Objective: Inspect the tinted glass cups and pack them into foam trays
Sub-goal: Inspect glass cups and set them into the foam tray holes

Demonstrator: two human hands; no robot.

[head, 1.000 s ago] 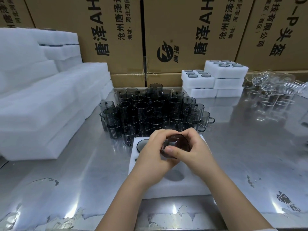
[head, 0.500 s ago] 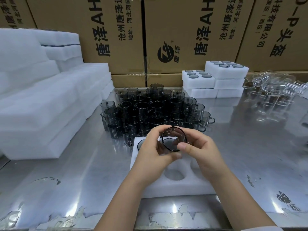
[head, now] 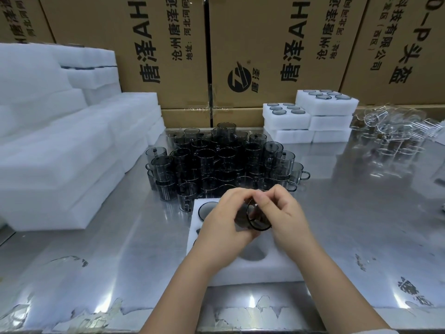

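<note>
Tinted cup [head: 255, 219] rotated since half a second ago: mouth now angled rightward, no longer square to the camera. Left hand [head: 224, 218] and right hand [head: 286, 215] curl their fingers [head: 263, 202] round it, over the foam tray [head: 265, 271] near the tabletop's [head: 144, 249] front edge. Inspection apparently ongoing; seating outstanding.

Steel table [head: 361, 213] bears clustered tinted cups [head: 216, 160], a foam tray [head: 252, 273], foam stacks [head: 60, 177], packed trays [head: 308, 121], clear glassware [head: 395, 133]

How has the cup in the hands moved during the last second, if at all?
Yes. The cup turned and ended slightly lower, nearer the foam tray, still above its empty hole.
</note>
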